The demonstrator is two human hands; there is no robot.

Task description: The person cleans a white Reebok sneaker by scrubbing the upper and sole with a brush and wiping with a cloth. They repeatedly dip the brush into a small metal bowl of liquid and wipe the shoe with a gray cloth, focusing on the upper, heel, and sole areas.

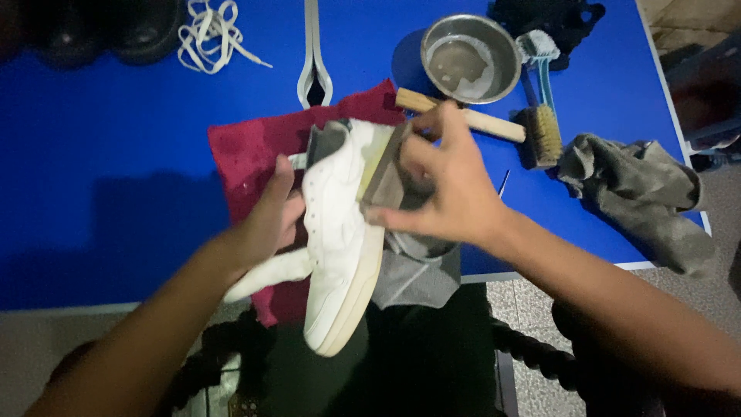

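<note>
White shoe, held on its side over the table's near edge, toe toward the person. The left hand grasps it from the tongue side, fingers curled about the upper. The right hand clasps a grey cloth pressed against the sole's edge near the heel; more of that cloth hangs below the hand. The step in hand appears to be wiping the sole's rim. A next move would call for a firm left grip while the cloth travels along the rim toward the toe. Under the shoe lies a red towel on the blue table. Beyond the right hand: a wooden-handled brush, a metal bowl. To its right, a crumpled grey rag. Beyond the left hand, white laces.
</note>
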